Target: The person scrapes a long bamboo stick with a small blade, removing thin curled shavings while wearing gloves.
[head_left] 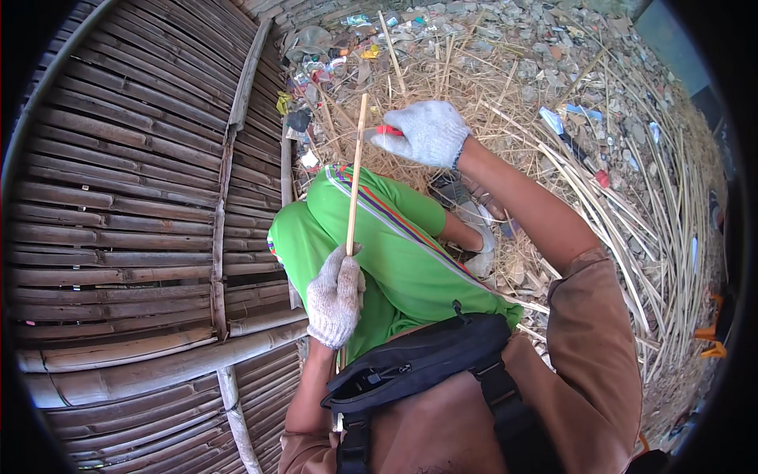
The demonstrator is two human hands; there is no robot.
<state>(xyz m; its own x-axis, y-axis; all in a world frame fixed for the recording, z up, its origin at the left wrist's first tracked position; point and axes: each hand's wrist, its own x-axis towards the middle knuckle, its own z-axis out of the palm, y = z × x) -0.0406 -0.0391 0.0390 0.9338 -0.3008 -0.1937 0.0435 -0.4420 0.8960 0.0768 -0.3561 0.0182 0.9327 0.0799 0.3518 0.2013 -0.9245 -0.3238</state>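
Note:
My left hand (335, 299), in a white knitted glove soiled at the fingers, is closed around the lower part of a pale, thin bamboo stick (358, 170). The stick stands almost upright in the picture, in front of my knees. Farther off and to the right, my gloved right hand (430, 134) grips a knife with a red handle (387, 129). Its short blade points left, at the upper part of the stick; whether it touches the stick I cannot tell. Green shorts (387, 237) cover my bent legs beneath both hands.
A slatted bamboo platform (118, 237) fills the left side, its pole edge close to my left arm. Shavings (474, 87) and litter cover the rubble ground ahead. Long split bamboo strips (608, 213) lie to the right. A black bag (418, 355) rests across my lap.

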